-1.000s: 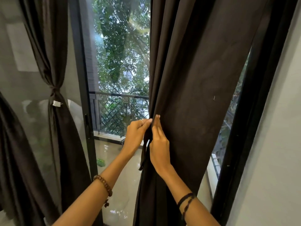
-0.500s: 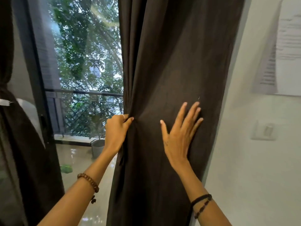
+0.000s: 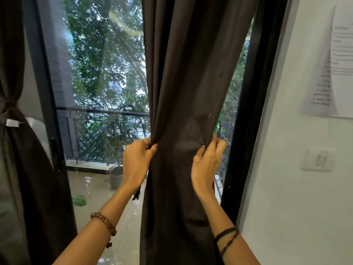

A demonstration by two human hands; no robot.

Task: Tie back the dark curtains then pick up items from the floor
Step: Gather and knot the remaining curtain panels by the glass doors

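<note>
Since half a second ago the right hand (image 3: 207, 161) has left its flat, spread press and slid outward to the right curtain (image 3: 191, 96)'s far edge, where its fingers now curl round the fabric. Opposite it, the left hand (image 3: 136, 161) pinches the near edge, so the panel hangs between both. Soft, limp, fairly light cloth: likely best bunched at this height before tying. Beyond the left hand, the left curtain (image 3: 23, 159) is already tied.

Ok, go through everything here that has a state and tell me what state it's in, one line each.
Right curtain: hanging loose, untied, being gathered from both edges.
Left curtain: already tied back at the middle.
Left hand: grips the right curtain's left edge.
Right hand: pinches its right edge.
Glass door: cannot tell if open.
Wall switch: position unclear.
</note>
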